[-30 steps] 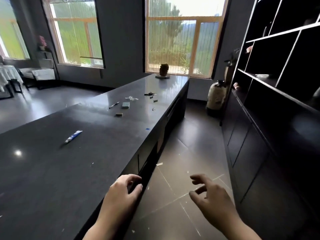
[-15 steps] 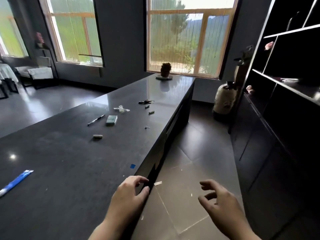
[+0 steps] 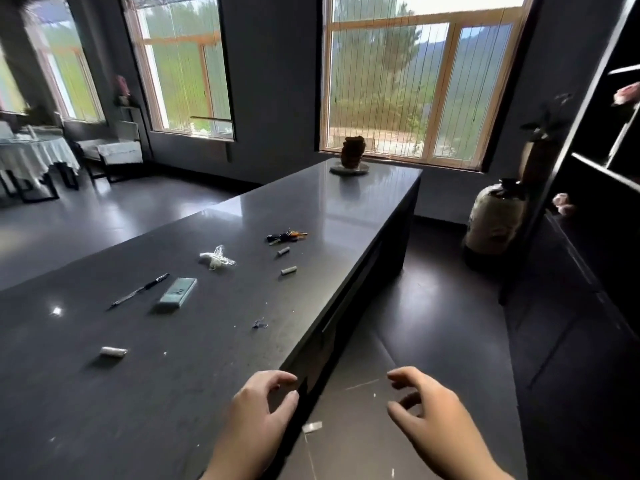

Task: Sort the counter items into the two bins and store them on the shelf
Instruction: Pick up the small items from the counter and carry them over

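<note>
Your left hand (image 3: 258, 422) hovers at the worktop (image 3: 145, 393) edge, your right hand (image 3: 438, 422) over open floor (image 3: 433, 323); fingers apart, empty.

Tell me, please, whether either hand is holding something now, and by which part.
Nothing is held. The left hand hovers over the counter edge and the right hand hangs over the floor, both with fingers loosely curled and empty.
</note>
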A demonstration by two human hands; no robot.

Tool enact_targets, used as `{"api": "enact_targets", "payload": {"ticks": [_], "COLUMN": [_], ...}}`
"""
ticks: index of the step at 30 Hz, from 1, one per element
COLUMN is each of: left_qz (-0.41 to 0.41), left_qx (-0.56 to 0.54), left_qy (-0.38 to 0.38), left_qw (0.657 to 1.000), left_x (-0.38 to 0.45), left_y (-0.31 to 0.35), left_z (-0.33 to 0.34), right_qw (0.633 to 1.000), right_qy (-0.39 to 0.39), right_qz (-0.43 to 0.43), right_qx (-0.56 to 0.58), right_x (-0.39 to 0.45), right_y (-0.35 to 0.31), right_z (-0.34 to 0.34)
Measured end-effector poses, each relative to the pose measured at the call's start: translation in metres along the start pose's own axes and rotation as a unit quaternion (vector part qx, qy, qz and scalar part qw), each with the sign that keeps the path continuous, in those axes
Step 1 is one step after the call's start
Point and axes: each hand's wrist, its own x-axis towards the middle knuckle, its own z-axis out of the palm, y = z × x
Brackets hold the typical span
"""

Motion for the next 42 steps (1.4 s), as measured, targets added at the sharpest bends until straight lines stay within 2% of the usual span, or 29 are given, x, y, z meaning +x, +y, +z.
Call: {"api": "enact_targets", "payload": {"ticks": [7, 11, 15, 20, 24, 29, 35, 39, 42], "left_qz": [-0.047, -0.036, -0.009, -0.042, -0.088, -0.157, -0.256, -0.227, -0.223], "left_qx": [-0.009, -0.001, 0.013, 0.046, 0.066, 0.092, 0.185, 0.191, 0.200], "left_qy": [0.060, 0.082, 0.073, 0.051, 0.113, 0.169, 0.232, 0.340, 0.366], "left_qw": [0.997, 0.996, 0.997, 0.997, 0.988, 0.969, 0.920, 0.892, 0.881], "left_x": [0.119, 0.201, 0.270, 0.310, 0.342, 0.374, 0.412, 0.422, 0.427], "left_y": [-0.032, -0.038, -0.038, -0.051, -0.067, -0.077, -0.078, -0.081, -0.077], "left_z": [0.021, 0.026, 0.036, 0.059, 0.079, 0.106, 0.133, 0.147, 0.151], "right_qw": [0.998, 0.996, 0.993, 0.986, 0.975, 0.941, 0.882, 0.843, 0.825], "right_qy": [-0.039, -0.055, -0.054, -0.115, -0.142, -0.182, -0.209, -0.258, -0.270], "right_qz": [-0.052, -0.073, -0.103, -0.122, -0.168, -0.274, -0.405, -0.454, -0.480], "right_qx": [-0.001, -0.017, -0.016, -0.007, -0.018, -0.077, -0.119, -0.129, -0.127], "right_x": [0.138, 0.222, 0.302, 0.373, 0.448, 0.534, 0.611, 0.633, 0.641], "right_y": [-0.004, -0.014, -0.026, -0.029, -0.037, -0.053, -0.074, -0.081, -0.082], "right_z": [0.026, 0.032, 0.037, 0.066, 0.096, 0.127, 0.162, 0.185, 0.196]}}
